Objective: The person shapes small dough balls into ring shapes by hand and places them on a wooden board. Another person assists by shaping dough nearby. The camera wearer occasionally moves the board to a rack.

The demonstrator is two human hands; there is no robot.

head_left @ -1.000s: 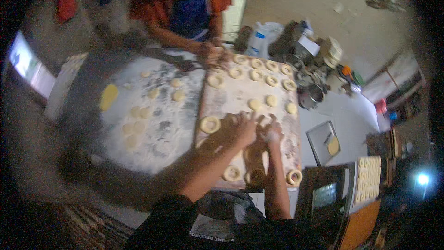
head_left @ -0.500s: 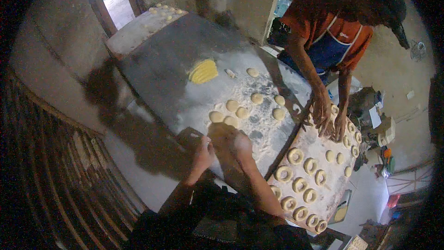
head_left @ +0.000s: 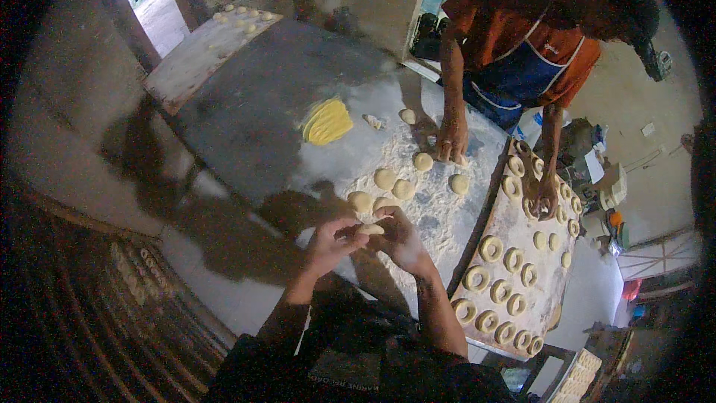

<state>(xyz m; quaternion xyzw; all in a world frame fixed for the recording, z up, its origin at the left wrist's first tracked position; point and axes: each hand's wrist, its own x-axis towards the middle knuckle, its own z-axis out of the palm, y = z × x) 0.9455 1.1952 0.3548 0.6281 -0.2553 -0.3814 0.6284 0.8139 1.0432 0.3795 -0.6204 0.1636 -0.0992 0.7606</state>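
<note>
A small pale piece of dough [head_left: 371, 229] is held between both hands over the near edge of the floured table. My left hand [head_left: 333, 245] pinches its left side with bent fingers. From the right, my right hand [head_left: 403, 240] grips it with thumb and fingers. Just beyond lie several round dough pieces [head_left: 385, 178] on scattered flour. Farther off sits a yellow ridged slab [head_left: 328, 122], perhaps dough or fat.
A board [head_left: 485, 321] of dough rings and a few discs stands at right. Across it leans a co-worker [head_left: 514, 45] in a blue apron, one hand [head_left: 452, 142] at the table's dough, the other on the board. Another board [head_left: 175, 78] with dough lies far left.
My hands have come closer together, and the dough piece now shows between them. One of the co-worker's hands has moved left from the board to the dough on the table.
</note>
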